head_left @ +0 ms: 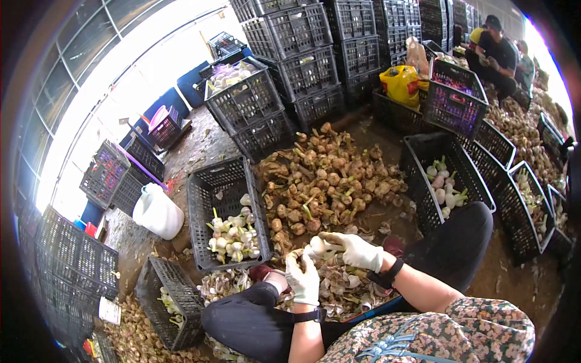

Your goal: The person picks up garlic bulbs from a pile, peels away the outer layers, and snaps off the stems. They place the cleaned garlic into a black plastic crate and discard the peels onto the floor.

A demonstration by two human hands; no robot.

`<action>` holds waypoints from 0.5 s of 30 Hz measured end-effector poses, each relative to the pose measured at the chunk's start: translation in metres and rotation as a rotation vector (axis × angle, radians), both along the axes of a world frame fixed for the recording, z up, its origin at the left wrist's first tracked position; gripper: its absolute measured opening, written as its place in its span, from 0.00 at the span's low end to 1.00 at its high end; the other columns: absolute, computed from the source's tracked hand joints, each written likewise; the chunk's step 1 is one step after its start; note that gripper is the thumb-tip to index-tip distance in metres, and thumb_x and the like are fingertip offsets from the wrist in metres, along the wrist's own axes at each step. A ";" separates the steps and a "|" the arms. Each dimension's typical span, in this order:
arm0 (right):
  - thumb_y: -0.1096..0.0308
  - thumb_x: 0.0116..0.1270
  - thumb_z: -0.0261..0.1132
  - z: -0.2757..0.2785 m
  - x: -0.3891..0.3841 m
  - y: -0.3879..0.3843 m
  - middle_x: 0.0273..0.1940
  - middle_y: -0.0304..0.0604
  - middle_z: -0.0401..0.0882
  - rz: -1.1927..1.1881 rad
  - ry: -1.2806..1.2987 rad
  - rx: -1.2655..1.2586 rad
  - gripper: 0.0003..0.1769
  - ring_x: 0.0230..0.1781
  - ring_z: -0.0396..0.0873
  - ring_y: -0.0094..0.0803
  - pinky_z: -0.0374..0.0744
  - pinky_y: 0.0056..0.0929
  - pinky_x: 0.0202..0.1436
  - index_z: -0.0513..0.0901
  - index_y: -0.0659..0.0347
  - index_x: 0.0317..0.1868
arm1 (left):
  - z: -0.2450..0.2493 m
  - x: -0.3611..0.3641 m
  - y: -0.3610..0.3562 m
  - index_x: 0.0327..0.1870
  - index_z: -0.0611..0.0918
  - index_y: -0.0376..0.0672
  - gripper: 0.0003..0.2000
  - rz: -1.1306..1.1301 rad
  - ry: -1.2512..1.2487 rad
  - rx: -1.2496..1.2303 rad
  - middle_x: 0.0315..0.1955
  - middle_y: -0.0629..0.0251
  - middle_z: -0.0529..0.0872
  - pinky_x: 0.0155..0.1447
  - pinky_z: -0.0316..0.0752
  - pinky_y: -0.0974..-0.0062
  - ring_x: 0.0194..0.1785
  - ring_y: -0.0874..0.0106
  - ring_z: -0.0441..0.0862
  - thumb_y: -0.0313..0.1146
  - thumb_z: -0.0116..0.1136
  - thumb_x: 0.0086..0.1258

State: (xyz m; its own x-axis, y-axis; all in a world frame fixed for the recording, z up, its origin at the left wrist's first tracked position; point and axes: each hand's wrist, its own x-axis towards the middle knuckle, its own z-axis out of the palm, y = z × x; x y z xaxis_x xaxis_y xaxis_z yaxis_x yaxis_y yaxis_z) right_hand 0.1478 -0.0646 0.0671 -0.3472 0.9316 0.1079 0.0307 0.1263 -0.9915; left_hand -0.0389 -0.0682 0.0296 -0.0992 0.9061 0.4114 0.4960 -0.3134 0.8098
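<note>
A pale garlic bulb [317,245] is between my two gloved hands, above my crossed legs. My right hand [360,250] has its fingers closed on the bulb from the right. Just left of the bulb is my left hand [302,279], its fingers bent together; a brownish bit shows at the fingertips, too small to name. Beneath both hands lies a heap of loose garlic skins [339,284]. In front of me spreads a pile of brown, unpeeled garlic bulbs [327,175]. Cleaned white bulbs [233,239] lie in the black crate [195,209] at the front left.
Another black crate [417,175] with cleaned bulbs stands at the right. A tilted crate [181,302] sits by my left knee. Tall crate stacks [302,60] rise behind the pile. A white jug [158,212] stands at the left. Other people [496,54] sit at the far right.
</note>
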 end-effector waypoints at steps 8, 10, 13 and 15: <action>0.69 0.73 0.66 -0.025 -0.005 -0.011 0.47 0.38 0.86 0.056 0.633 -0.630 0.25 0.36 0.79 0.18 0.77 0.18 0.39 0.75 0.66 0.68 | 0.005 -0.012 0.003 0.41 0.80 0.40 0.05 -0.336 -1.317 -0.515 0.33 0.70 0.81 0.42 0.75 0.79 0.37 0.76 0.79 0.23 0.51 0.73; 0.69 0.74 0.64 -0.026 -0.006 -0.010 0.39 0.34 0.83 0.034 0.666 -0.687 0.21 0.30 0.75 0.16 0.72 0.15 0.30 0.77 0.64 0.65 | 0.019 -0.007 -0.003 0.39 0.79 0.41 0.06 0.031 -1.333 -0.575 0.30 0.73 0.77 0.38 0.72 0.84 0.35 0.80 0.75 0.19 0.51 0.69; 0.69 0.76 0.61 -0.057 0.003 -0.006 0.39 0.36 0.83 0.210 0.976 -0.835 0.15 0.31 0.78 0.19 0.76 0.13 0.29 0.77 0.63 0.60 | -0.001 -0.038 0.021 0.40 0.78 0.42 0.05 -0.230 -1.141 -0.274 0.27 0.74 0.74 0.31 0.68 0.85 0.26 0.82 0.70 0.21 0.50 0.71; 0.68 0.76 0.61 -0.058 0.004 -0.003 0.41 0.37 0.83 0.166 1.025 -0.862 0.16 0.31 0.79 0.19 0.76 0.12 0.29 0.76 0.63 0.60 | 0.016 -0.037 0.030 0.42 0.77 0.43 0.04 -0.018 -1.187 -0.432 0.28 0.72 0.77 0.31 0.68 0.84 0.26 0.82 0.71 0.23 0.53 0.71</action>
State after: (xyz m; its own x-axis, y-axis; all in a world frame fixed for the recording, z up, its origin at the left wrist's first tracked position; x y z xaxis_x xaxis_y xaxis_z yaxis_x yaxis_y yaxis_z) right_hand 0.1519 -0.0677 0.0086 -0.5781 0.7888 -0.2088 -0.7202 -0.6136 -0.3238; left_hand -0.0761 -0.0380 0.0454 -0.1899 0.9490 -0.2515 -0.6061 0.0882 0.7905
